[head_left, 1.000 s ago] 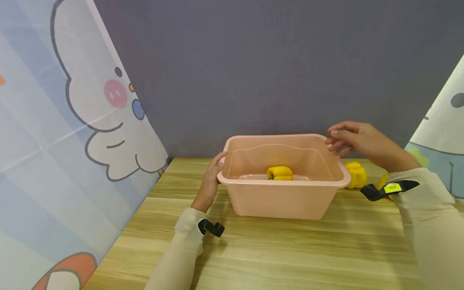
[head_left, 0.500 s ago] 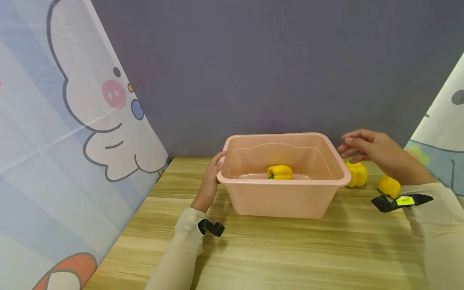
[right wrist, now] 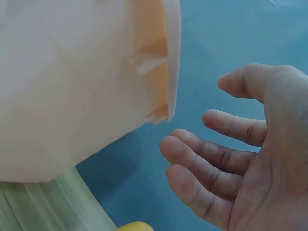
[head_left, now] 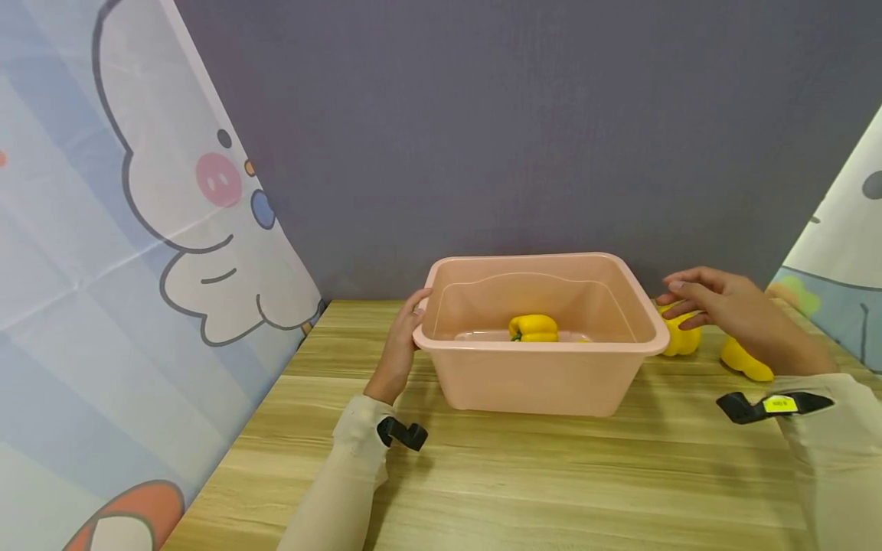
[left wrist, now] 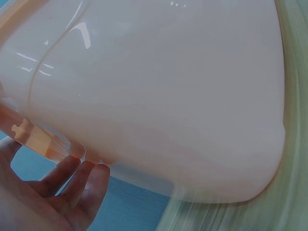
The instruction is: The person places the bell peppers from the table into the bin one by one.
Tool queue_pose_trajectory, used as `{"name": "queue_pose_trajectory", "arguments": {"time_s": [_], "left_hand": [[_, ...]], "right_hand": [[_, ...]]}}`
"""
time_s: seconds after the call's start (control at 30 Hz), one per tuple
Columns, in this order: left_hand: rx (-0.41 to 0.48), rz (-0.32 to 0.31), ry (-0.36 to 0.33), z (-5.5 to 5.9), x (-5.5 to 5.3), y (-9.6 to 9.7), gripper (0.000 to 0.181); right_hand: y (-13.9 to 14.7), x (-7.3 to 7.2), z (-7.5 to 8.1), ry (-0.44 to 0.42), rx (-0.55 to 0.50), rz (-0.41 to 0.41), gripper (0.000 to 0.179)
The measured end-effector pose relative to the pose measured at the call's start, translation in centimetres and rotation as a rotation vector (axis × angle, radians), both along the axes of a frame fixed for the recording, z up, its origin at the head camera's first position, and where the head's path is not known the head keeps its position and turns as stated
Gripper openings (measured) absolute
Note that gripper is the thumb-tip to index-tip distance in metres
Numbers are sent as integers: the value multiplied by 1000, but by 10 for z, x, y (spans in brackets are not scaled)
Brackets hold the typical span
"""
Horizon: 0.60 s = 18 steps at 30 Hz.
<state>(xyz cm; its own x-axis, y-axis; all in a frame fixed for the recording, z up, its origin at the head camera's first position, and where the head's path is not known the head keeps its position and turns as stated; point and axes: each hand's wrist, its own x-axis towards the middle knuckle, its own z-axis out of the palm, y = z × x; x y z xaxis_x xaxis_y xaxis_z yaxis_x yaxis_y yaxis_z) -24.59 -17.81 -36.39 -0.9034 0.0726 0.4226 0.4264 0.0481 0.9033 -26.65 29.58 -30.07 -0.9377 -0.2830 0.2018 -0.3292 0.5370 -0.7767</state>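
A pink plastic storage bin (head_left: 534,380) stands on the wooden table. My left hand (head_left: 397,344) holds its left rim, and in the left wrist view the fingertips (left wrist: 101,173) touch the wall just under that rim. Inside the bin lies a yellow bell pepper (head_left: 536,328), with a small yellow bit of something mostly hidden behind the front wall. To the right of the bin, my right hand (head_left: 723,306) hovers with loosely bent, spread fingers, holding nothing. Another yellow bell pepper (head_left: 682,337) sits just below those fingers, partly covered by them.
A smooth yellow object (head_left: 747,361), partly hidden behind my right wrist, lies farther right on the wooden table (head_left: 524,474). A dark grey panel (head_left: 517,130) rises behind the bin. Cartoon-print cloth (head_left: 158,229) hangs at the left, with more at the right.
My right hand has moved right and down, from over the bin's right rim to above the yellow bell pepper beside it. The left hand and bin stay put.
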Motion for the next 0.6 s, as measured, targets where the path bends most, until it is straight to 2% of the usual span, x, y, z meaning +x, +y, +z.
{"name": "queue_pose_trajectory", "arguments": {"time_s": [0.37, 0.6], "left_hand": [[-8, -3, -6, -1, -1, -2, 53], [-12, -30, -2, -1, -3, -4, 52]], "right_hand": [[14, -3, -22, 27, -85, 54, 23], [18, -2, -31, -6, -86, -1, 23]]}}
